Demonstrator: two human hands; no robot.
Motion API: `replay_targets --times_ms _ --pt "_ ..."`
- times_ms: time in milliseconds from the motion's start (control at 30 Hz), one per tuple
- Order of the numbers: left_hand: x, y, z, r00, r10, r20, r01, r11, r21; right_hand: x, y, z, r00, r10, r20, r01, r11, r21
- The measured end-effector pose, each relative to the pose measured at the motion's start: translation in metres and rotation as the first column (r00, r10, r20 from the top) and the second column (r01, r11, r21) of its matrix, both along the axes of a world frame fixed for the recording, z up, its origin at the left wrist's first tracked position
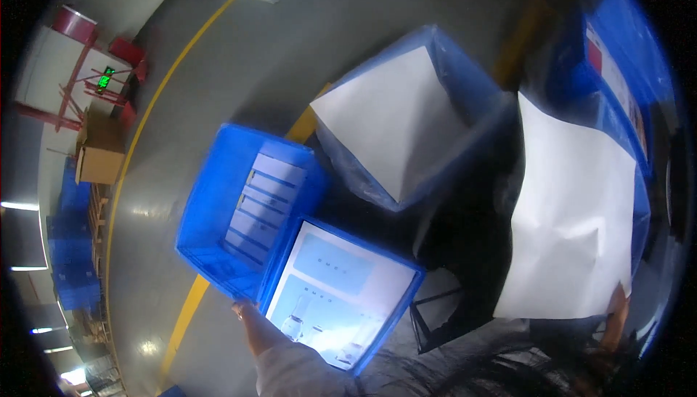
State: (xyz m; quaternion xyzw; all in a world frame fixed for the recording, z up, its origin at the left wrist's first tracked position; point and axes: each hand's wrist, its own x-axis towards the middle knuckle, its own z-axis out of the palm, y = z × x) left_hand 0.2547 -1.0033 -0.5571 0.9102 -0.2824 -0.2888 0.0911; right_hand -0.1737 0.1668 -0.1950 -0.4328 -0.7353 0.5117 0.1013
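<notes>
From remote I see R hand grasping the near edge of white sheet just ahead of it, prob. light, bendy, best held by opp. edges; L hand is at blue crate, grip I cannot tell.

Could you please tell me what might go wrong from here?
The right sheet looks dented, and the right grip appears to hold it near its lower right corner, so it might crease further. The left sheet slants within the plastic-lined crate and could slip. The left grip is at the near corner of the open crate and might get pinched there.
</notes>
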Motion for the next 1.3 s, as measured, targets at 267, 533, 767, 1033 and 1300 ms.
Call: replay_targets --times_ms 267,533,767,1033,1300 --pt "-0.016 0.004 0.013 0.671 -0.628 0.395 0.443 0.766 0.466 -0.07 -0.234 0.005 0.991 0.121 0.059 -0.127 0.987 0.099" --pt "-0.217 0.04 0.019 -0.032 -0.913 0.406 0.999 -0.019 0.036 -0.062 -0.177 -0.024 0.734 0.598 -0.322 -0.657 0.745 -0.113" --pt "-0.247 0.048 0.029 0.174 -0.938 0.299 0.915 0.266 0.302 -0.073 -0.255 0.01 0.951 0.292 -0.103 -0.299 0.953 -0.057" --pt "-0.22 0.057 0.054 0.116 -0.958 0.263 0.912 0.208 0.354 -0.085 -0.313 0.048 0.819 0.557 -0.138 -0.559 0.829 0.031" --pt "-0.337 0.178 0.131 -0.03 -0.527 -0.849 0.798 0.499 -0.338 -0.132 -0.475 0.063 0.824 0.524 -0.215 -0.547 0.835 -0.06"
